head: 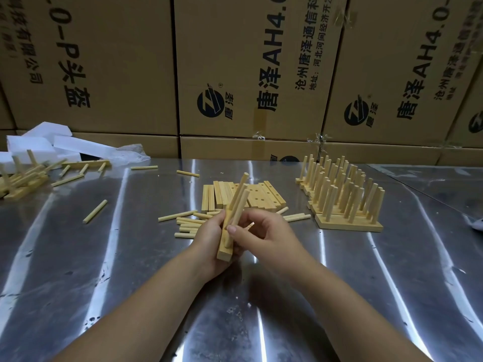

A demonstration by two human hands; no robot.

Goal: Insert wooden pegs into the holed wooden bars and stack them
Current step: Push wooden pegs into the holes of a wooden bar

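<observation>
My left hand (209, 239) grips a holed wooden bar (224, 253) tilted above the metal table. Two pegs stand in that bar. My right hand (261, 237) pinches the nearer peg (239, 209) by its lower part, thumb on it where it meets the bar. The farther peg (240, 188) sticks up behind it. Loose pegs (187, 223) lie just beyond my hands. Empty holed bars (243, 195) lie side by side behind them. At the right stands a row of finished bars with upright pegs (342, 197).
The steel table (117, 257) is reflective. Stray pegs (95, 211) lie at the left. More pegged bars (23, 178) and white foam blocks (52, 143) sit at the far left. Cardboard boxes (248, 74) form a wall behind the table.
</observation>
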